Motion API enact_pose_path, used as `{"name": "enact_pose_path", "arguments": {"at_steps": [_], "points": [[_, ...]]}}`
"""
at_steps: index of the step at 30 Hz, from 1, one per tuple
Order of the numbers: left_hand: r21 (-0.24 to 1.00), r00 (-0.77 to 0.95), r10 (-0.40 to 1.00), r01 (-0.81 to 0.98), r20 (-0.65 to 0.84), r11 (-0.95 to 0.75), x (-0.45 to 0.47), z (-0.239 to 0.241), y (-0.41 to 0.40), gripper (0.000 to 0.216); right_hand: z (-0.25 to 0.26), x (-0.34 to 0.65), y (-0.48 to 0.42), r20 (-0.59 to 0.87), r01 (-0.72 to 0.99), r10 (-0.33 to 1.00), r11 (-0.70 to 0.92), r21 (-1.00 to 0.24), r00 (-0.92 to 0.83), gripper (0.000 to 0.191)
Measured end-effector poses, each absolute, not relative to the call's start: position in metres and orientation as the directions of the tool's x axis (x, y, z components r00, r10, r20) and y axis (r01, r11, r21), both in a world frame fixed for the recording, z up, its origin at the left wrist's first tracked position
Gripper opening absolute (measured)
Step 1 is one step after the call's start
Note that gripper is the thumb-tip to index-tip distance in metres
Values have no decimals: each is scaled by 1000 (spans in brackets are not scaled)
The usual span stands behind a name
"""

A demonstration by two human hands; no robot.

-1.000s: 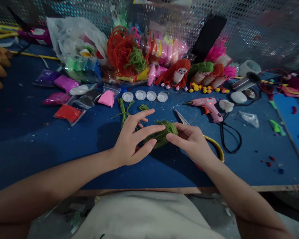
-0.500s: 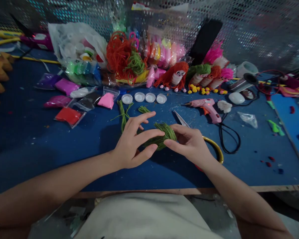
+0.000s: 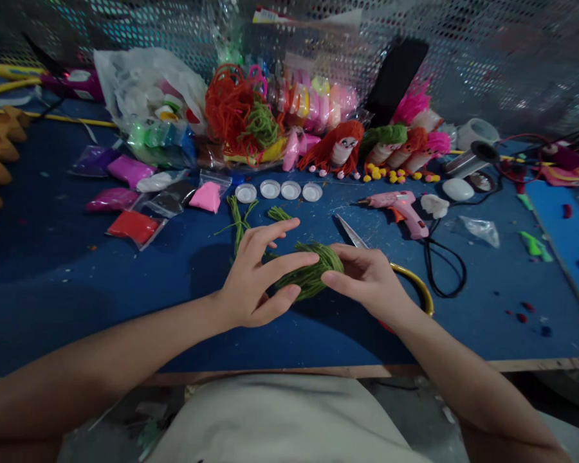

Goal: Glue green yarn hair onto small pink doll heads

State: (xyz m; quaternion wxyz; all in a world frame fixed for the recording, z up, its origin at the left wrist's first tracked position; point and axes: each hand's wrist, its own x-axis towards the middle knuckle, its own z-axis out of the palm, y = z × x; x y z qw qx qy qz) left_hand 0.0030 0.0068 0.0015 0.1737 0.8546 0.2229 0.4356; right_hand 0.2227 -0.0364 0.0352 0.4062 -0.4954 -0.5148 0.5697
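Note:
A bundle of green yarn point(image 3: 314, 281) lies between my hands near the middle of the blue table. My right hand point(image 3: 367, 280) grips its right end with the thumb in front and the fingers behind. My left hand point(image 3: 258, 276) has its fingers spread; the index fingertip rests on top of the yarn and the thumb lies along its near left side. Behind my left hand are a tied green yarn piece point(image 3: 238, 222) and another green strand bunch point(image 3: 278, 213), both partly hidden. Scissors point(image 3: 351, 233) with a yellow handle lie partly beneath my right hand.
A pink glue gun point(image 3: 403, 211) with a black cord lies to the right. Several white caps point(image 3: 270, 189) form a row behind my hands. Yarn-haired dolls point(image 3: 342, 151) and red yarn point(image 3: 229, 103) stand at the back. Clay packets point(image 3: 134, 225) lie on the left.
The yarn bundle has turned slightly between my hands and looks rounder, bulging lower toward me. My right thumb has shifted a little to the right; my left hand has hardly moved.

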Motion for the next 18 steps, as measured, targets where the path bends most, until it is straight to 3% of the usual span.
{"name": "enact_pose_path", "arguments": {"at_steps": [4,12,18], "points": [[490,548,550,269,630,-829,3,3,7,35,35,222,-35,-129,23,975,-127,-992,-183,23],[400,569,496,294,656,-868,3,6,11,31,32,220,-35,-225,-57,954,-240,-969,-198,28],[458,454,527,263,718,-849,6,8,13,27,26,222,-36,-256,-78,944,-277,-958,-207,32]]}}
